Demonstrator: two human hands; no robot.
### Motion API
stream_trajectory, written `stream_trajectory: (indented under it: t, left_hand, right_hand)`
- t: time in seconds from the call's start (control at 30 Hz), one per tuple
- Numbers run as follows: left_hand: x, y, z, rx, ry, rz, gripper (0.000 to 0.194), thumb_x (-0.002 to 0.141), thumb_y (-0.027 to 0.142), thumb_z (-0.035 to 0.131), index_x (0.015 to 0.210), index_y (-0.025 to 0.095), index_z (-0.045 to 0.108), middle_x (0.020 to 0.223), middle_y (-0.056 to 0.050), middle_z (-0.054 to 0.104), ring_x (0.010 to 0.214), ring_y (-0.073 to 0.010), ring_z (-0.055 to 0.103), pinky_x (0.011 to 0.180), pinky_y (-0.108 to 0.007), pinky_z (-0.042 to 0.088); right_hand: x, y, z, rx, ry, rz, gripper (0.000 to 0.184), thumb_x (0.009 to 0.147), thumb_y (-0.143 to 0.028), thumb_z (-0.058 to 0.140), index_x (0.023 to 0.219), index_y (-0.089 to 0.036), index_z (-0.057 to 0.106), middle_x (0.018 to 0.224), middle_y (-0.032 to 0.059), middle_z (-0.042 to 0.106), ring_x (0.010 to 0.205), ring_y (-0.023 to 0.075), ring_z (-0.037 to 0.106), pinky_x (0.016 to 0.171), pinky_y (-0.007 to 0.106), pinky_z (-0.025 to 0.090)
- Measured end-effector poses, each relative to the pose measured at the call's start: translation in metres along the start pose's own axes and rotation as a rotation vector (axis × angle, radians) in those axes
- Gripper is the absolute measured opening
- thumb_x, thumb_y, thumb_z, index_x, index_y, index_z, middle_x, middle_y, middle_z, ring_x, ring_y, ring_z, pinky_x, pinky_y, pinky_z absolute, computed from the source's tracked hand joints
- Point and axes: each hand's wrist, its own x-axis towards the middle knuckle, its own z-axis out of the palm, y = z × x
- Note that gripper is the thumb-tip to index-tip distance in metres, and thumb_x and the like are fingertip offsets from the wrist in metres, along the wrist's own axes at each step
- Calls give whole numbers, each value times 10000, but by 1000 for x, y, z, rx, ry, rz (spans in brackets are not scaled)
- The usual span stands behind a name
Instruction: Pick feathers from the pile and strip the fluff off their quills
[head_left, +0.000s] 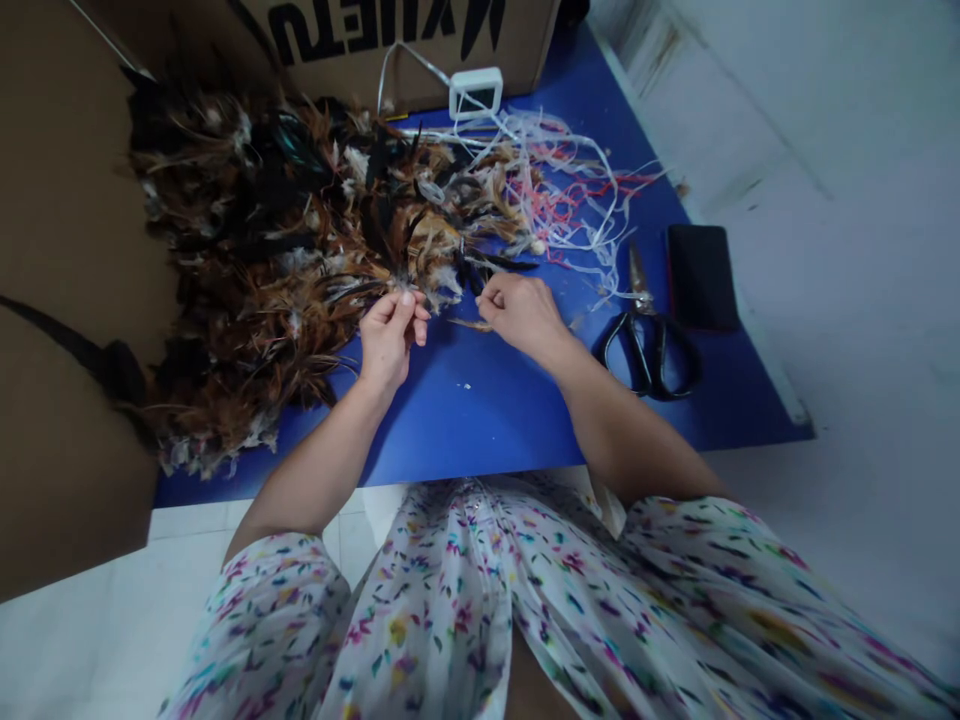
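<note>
My left hand [390, 335] is closed in a pinch, thumb on top, on the base of a small bunch of brown and black feathers [390, 245] that fans away from me. To its right, my right hand [521, 312] has its fingers curled together just above the table. What they hold, if anything, is hidden. A thin tan feather [471, 324] lies by its fingertips, and dark feathers [499, 262] stick out just beyond it. A large heap of brown, black and white feathers [255, 250] spreads on the left and behind my left hand.
Black-handled scissors [651, 350] and a dark phone-like slab [702, 277] lie right on the blue table [480, 420]. White and pink strings [570, 190] tangle near a small white-framed device [475, 93]. Cardboard boxes [420, 70] stand behind and left; a wall [840, 200] is right.
</note>
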Motion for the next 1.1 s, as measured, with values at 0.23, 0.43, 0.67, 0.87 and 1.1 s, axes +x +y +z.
stream_trajectory:
  t: [0.23, 0.43, 0.67, 0.87, 1.1]
  left_hand:
    - [-1, 0, 0, -12, -20, -2, 231, 819, 347, 771, 762, 143, 679, 597, 32, 629, 397, -40, 501, 380, -164, 396]
    - [-5, 0, 1, 21, -82, -83, 241, 803, 368, 780, 766, 155, 674, 794, -4, 708, 459, -38, 563, 411, -166, 433]
    - [-9, 1, 1, 43, -194, -153, 335, 729, 439, 829, 770, 145, 673, 833, -38, 716, 612, -86, 675, 502, -168, 514]
    - [-11, -2, -1, 13, -358, -276, 446, 647, 522, 859, 764, 144, 655, 620, -3, 664, 589, -132, 700, 494, -179, 536]
    - [-13, -1, 1, 13, -388, -371, 420, 641, 470, 880, 736, 134, 647, 815, -49, 732, 601, -117, 702, 488, -179, 541]
  right_hand:
    - [1, -1, -23, 487, 148, -136, 114, 732, -207, 633, 633, -194, 579, 825, 39, 668, 742, 150, 583, 668, 298, 460]
    - [-4, -9, -33, 907, 5, -16, 218, 750, -350, 684, 660, -204, 550, 976, 61, 705, 685, 133, 586, 582, 298, 485]
    - [-7, -11, -41, 1108, -122, 36, 409, 747, -539, 722, 684, -211, 486, 904, 58, 705, 709, 159, 663, 542, 277, 486]
    - [-4, -9, -37, 1136, -108, 41, 366, 763, -510, 686, 693, -219, 476, 856, 48, 690, 690, 171, 672, 525, 289, 494]
    - [-2, -6, -36, 1048, -96, 33, 436, 775, -646, 580, 728, -239, 429, 795, 45, 645, 742, 205, 667, 565, 328, 497]
